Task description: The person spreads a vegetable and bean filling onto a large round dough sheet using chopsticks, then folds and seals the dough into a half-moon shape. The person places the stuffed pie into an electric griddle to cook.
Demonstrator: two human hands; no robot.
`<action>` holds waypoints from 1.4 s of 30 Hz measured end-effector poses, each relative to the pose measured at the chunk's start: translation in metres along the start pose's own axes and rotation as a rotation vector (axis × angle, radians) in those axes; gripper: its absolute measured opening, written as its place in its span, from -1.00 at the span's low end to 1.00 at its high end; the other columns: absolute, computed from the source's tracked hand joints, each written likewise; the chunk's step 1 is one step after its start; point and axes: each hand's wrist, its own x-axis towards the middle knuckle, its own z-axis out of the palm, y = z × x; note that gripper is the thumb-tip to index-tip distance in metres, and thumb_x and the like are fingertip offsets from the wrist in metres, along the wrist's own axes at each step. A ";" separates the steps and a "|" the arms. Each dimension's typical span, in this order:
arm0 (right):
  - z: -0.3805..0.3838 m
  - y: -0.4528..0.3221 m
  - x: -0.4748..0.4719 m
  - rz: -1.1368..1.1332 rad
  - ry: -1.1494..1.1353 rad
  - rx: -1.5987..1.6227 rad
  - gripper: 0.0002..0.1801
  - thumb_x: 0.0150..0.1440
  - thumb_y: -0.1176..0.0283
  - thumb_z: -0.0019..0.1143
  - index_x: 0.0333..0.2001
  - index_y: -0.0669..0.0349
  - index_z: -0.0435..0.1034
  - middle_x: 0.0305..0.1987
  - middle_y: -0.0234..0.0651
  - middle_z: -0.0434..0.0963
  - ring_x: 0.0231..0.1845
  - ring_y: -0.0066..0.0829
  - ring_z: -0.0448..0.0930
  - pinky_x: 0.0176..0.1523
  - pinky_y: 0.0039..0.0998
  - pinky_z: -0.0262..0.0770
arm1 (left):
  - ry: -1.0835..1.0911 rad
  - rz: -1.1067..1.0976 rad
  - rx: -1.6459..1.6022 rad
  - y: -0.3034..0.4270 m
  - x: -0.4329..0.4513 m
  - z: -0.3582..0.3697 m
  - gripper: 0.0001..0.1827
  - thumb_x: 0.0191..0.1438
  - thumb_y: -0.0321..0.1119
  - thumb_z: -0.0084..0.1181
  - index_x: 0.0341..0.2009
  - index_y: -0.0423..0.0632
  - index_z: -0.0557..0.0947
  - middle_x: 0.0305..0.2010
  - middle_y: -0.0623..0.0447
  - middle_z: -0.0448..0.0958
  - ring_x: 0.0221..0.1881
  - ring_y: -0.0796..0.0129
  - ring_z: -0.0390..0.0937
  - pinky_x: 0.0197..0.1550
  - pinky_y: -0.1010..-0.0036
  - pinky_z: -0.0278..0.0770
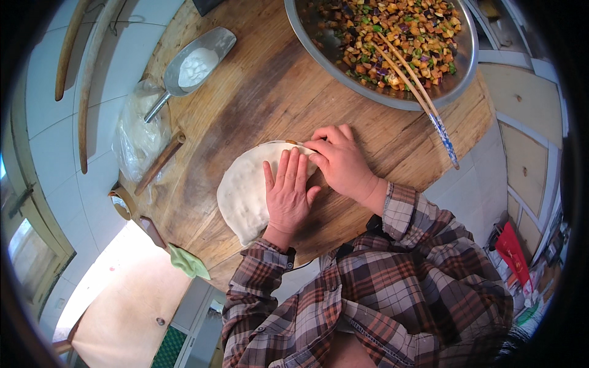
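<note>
A half-moon of folded white dough [244, 188] lies on the round wooden board [248, 110], bulging over a lumpy filling. A little orange filling shows at its upper rim. My left hand [290, 198] rests palm down on the dough, its fingers somewhat spread and pointing away from me. At the dough's upper right end, my right hand [343, 161] pinches the edge between thumb and curled fingers. Part of the dough's right side is hidden beneath my hands.
A steel bowl [317, 60] of diced vegetables holds wooden chopsticks [414, 87] that overhang its rim. Leftward are a metal scoop [175, 76] with white flour, a plastic bag [138, 133], a short wooden rolling pin [158, 163] and a green cloth [188, 261] at the board's edge.
</note>
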 end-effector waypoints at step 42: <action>0.010 0.017 -0.016 -0.171 0.202 -0.086 -0.77 0.01 0.55 0.16 -0.19 0.27 0.54 -0.19 -0.30 0.51 -0.18 -0.24 0.50 -0.08 -0.34 0.51 | -0.059 -0.014 0.026 0.010 0.021 -0.006 -0.23 0.35 0.22 -0.31 0.43 -0.08 0.26 0.53 -0.07 0.14 0.56 0.05 -0.01 0.54 -0.10 -0.34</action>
